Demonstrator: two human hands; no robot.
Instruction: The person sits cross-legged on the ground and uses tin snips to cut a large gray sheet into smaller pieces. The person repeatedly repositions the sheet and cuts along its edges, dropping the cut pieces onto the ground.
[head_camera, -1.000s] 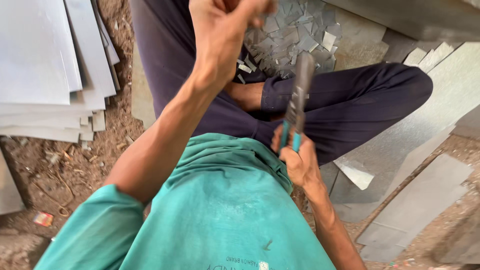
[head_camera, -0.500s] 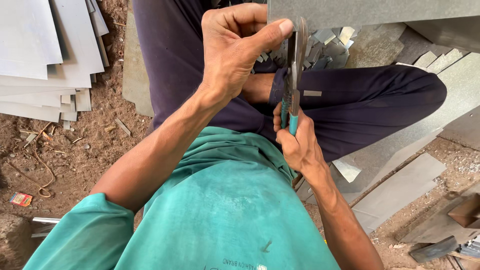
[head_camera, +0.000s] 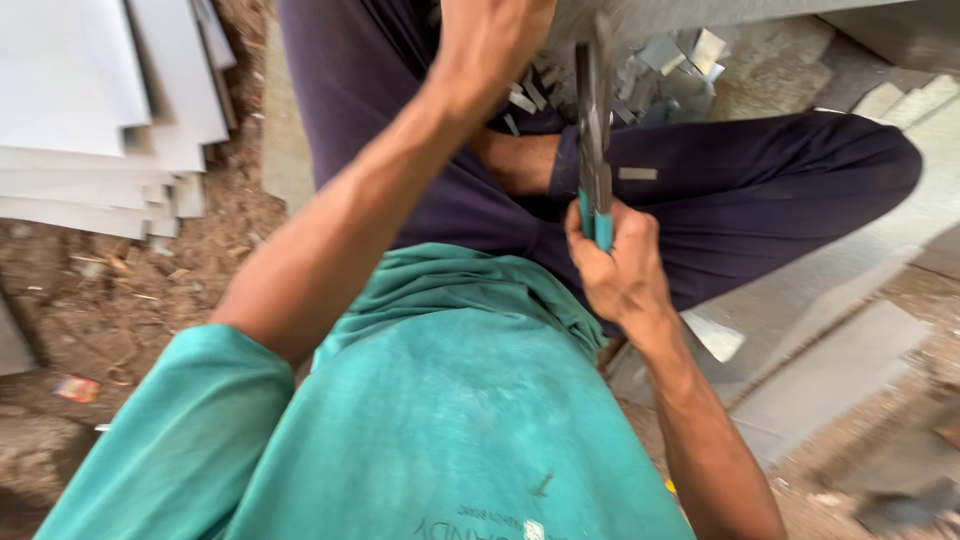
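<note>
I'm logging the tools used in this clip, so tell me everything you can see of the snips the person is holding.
The snips are long, dark grey metal shears with teal-coated handles. They stand nearly upright in the picture, blades pointing away from the person toward the grey sheet at the top edge. The right hand wraps the handles, which look squeezed together. The blade tips are blurred, so I cannot tell whether they bite the sheet. Small offcuts lie beyond them, and dark trousers are behind.

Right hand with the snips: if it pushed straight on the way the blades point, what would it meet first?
Likely the grey sheet at the top edge, where the snips in the right hand already reach beside the left hand. Depth is unclear.
</note>
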